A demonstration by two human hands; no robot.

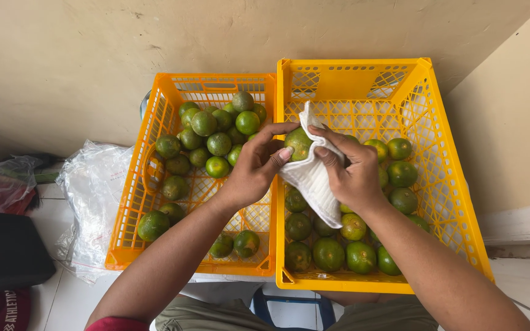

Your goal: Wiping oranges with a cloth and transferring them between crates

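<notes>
Mid-wipe: left hand (254, 168) pinches a green orange (298, 143), right hand (352, 173) presses a white cloth (311, 175) around it. Next probably needs turning it.

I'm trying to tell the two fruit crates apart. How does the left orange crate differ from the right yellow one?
The left crate is orange; the right crate is yellower. The left crate looks smaller, the right one larger and taller-walled. Fruit in the left crate lies mostly toward the far end; in the right crate it gathers at the near end. Both are lattice plastic holding green citrus. The hands hold one fruit in a white cloth above the right crate.
</notes>
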